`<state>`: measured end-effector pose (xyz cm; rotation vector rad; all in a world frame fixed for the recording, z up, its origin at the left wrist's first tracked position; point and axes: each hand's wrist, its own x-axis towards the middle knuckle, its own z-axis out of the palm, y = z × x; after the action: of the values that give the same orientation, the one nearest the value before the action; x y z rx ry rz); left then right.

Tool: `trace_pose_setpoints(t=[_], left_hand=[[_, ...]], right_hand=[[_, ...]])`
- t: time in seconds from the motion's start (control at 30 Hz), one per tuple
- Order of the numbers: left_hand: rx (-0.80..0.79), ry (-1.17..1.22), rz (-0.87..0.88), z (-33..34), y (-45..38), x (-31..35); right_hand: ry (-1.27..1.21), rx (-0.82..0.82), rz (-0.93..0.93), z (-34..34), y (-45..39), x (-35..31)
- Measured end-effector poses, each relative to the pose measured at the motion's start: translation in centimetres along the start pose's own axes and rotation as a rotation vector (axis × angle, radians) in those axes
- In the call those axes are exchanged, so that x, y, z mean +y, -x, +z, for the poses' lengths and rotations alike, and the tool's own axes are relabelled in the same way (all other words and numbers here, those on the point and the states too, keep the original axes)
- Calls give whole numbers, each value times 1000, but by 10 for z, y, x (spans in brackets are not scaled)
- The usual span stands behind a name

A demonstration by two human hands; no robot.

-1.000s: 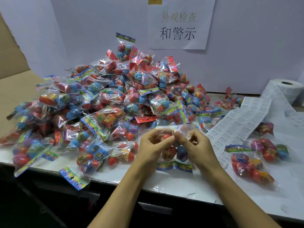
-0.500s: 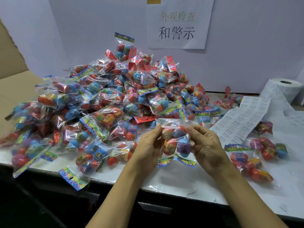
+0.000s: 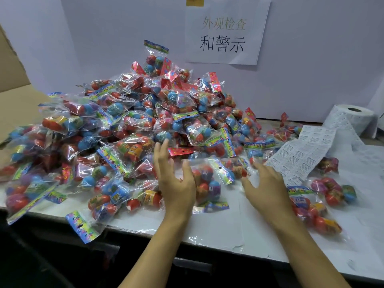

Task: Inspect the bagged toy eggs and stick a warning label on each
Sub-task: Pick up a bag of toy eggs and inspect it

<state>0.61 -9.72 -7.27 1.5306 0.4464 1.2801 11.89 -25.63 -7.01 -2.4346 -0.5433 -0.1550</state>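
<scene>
A: Head view. Left hand (image 3: 176,181) and right hand (image 3: 268,192) raised over the tabletop (image 3: 218,229), palms turned inward, fingers spread and loose, nothing gripped in either.

B: And the bag between them?

A: Bag of toy eggs (image 3: 209,186) lying on the tabletop just right of the left hand, partly hidden behind its palm. Whether the palm touches the film: cannot tell. Right hand apart from it.

B: Orientation?

A: Long axis running near to far. Printed header card (image 3: 212,205) at the near end, pointing toward the tabletop edge; eggs stacked beyond it toward the heap.

B: Why laid there?

A: Likely set down flat in open space for labelling, header toward the worker, clear film facing up. No warning label discernible on it.

B: Surroundings?

A: Large heap of bagged eggs (image 3: 128,129) behind and to the left, presumably awaiting inspection. Strip of white labels (image 3: 299,156) unrolled from a roll (image 3: 353,119) at the right, within easy reach of the right hand. A few bags set apart (image 3: 330,190) at the right, probably finished ones. Paper sign (image 3: 224,30) on the wall behind.
</scene>
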Motion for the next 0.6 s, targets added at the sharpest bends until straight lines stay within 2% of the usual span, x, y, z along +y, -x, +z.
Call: trace_pose_setpoints(t=[0.07, 0.13, 0.2, 0.27, 0.37, 0.47, 0.6], left_hand=[[68, -20, 49, 0, 1, 3], [75, -23, 151, 2, 2, 5], [-45, -29, 302, 3, 7, 6], [-277, -35, 413, 4, 15, 6], [-558, -94, 397, 8, 22, 8], [-587, -178, 372, 9, 20, 8], [-680, -323, 304, 9, 19, 10]], right_hand=[[72, -113, 16, -1, 2, 4], [53, -159, 17, 1, 6, 5], [23, -144, 42, 0, 9, 2], [-18, -89, 35, 1, 11, -1], [-138, 49, -1, 1, 12, -5], [-307, 197, -26, 2, 12, -8], [-688, 196, -103, -3, 15, -16]])
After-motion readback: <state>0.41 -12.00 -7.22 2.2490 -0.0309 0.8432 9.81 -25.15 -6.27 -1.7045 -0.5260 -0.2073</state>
